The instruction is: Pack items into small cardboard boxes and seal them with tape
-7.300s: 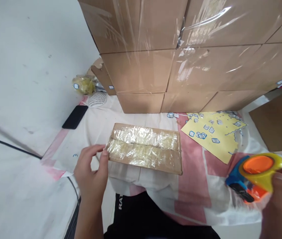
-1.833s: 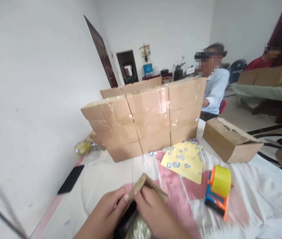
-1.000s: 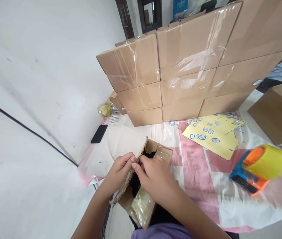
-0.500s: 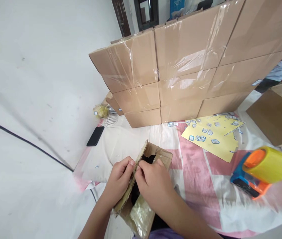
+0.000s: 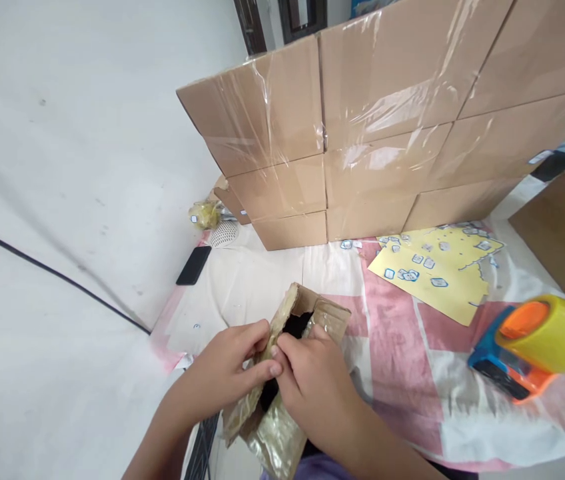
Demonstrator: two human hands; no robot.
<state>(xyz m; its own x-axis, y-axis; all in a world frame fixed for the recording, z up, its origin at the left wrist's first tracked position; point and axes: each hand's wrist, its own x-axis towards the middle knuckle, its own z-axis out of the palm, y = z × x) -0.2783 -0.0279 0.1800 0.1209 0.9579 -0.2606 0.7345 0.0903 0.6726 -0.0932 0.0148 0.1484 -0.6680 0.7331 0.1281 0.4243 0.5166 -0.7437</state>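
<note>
A small torn cardboard box (image 5: pixel 331 315) is tilted in front of me, its opening dark inside and its sides covered with shiny, wrinkled clear tape. My left hand (image 5: pixel 230 365) grips its left flap, with the thumb bent over the inner edge and the fingers outside. My right hand (image 5: pixel 315 383) is closed over the middle of the opening, its thumb and forefinger pinching by the same flap beside my left thumb. Some of the right fingertips are hidden behind the box's right side.
Stacked, taped cardboard boxes (image 5: pixel 282 180) form a wall behind. A yellow sheet (image 5: pixel 427 300) with small labels lies before them. At right sits a tape dispenser (image 5: pixel 517 353) with a yellow roll. A black phone (image 5: pixel 193 265) lies by the left wall; another box (image 5: pixel 562 230) stands at far right.
My left hand has turned, its thumb now lying across the flap's inner side. The flap leans further outward to the left, showing its taped face. The view has shifted slightly.
</note>
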